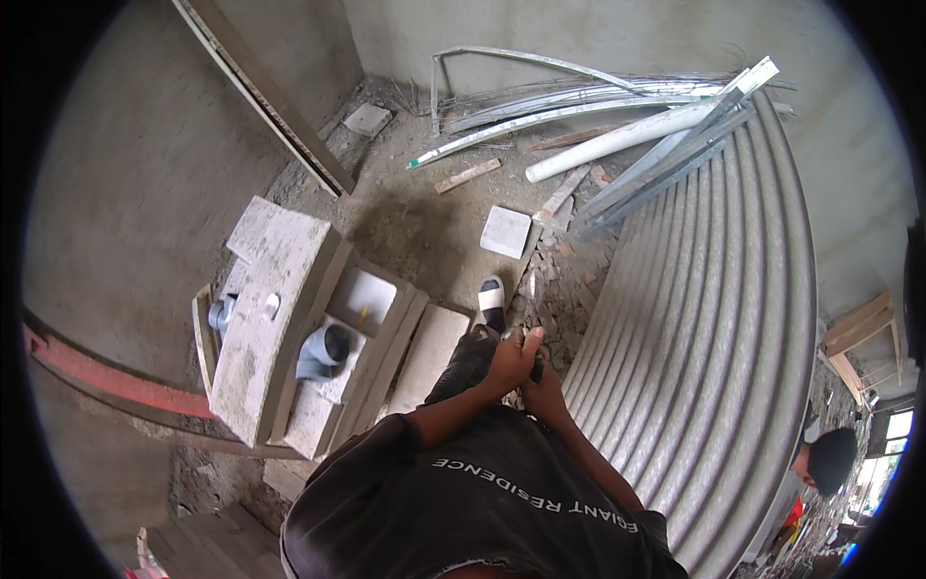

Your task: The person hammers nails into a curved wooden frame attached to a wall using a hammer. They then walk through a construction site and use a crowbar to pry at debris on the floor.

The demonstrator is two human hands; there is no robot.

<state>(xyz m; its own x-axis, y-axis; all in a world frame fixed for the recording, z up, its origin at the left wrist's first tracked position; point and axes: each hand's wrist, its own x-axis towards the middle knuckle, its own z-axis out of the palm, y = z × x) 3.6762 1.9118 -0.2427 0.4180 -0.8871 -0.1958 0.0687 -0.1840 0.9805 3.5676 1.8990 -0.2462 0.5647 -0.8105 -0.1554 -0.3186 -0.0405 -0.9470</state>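
In front of my body, low in the middle, my left hand [511,367] and my right hand [543,394] are close together, both with fingers curled in. A small dark object [537,369] shows between them; its kind cannot be made out. My right hand is closed around it. What my left fingers press on is hidden. Beyond the hands, my foot in a white slide sandal [492,292] rests on the rubble-strewn floor. Left of me, grey plastic pipe elbows [321,353] lie on a stack of pale blocks [275,318].
A tall stack of corrugated sheets [699,318] curves along my right. Metal profiles [666,174] and a white pipe [617,143] lie by the far wall. A white square block [505,232] sits ahead amid broken rubble. Another person's head [831,461] appears at far right.
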